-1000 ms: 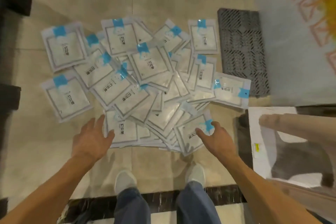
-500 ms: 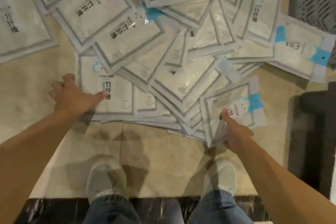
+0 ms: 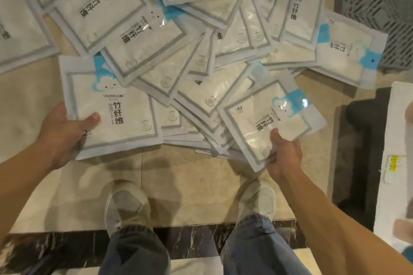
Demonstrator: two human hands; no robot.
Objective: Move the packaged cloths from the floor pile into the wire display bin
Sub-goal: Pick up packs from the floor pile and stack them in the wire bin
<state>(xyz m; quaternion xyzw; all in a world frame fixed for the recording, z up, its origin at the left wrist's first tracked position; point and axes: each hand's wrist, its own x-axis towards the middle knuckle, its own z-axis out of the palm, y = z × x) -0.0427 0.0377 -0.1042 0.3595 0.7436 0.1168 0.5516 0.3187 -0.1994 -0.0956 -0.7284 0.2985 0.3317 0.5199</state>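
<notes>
On the beige tiled floor (image 3: 185, 176) we see a broad pile of packaged cloths (image 3: 201, 51), overlapping flat packs in white and pale blue with black printed characters, spread across the upper part of the view. At the upper right, a dark grey perforated plastic pallet (image 3: 380, 6) lies beside the pile, one pack resting against its edge. Along the right edge sits a white sheet with a yellow label (image 3: 393, 165), next to a dark object we cannot identify. Below the pile stand two light sneakers (image 3: 127, 210) under blue jeans (image 3: 257, 250), at a strip of dark marble border (image 3: 190, 239). Our left hand (image 3: 60, 136) grips the near-left pack (image 3: 111, 109) at its lower left corner, thumb curled on its face and fingers hidden beneath. Our right hand (image 3: 283, 154) pinches the near-right pack (image 3: 268, 123) at its lower edge, thumb on top, the pack tilted over its neighbours. The wire display bin is out of view.
</notes>
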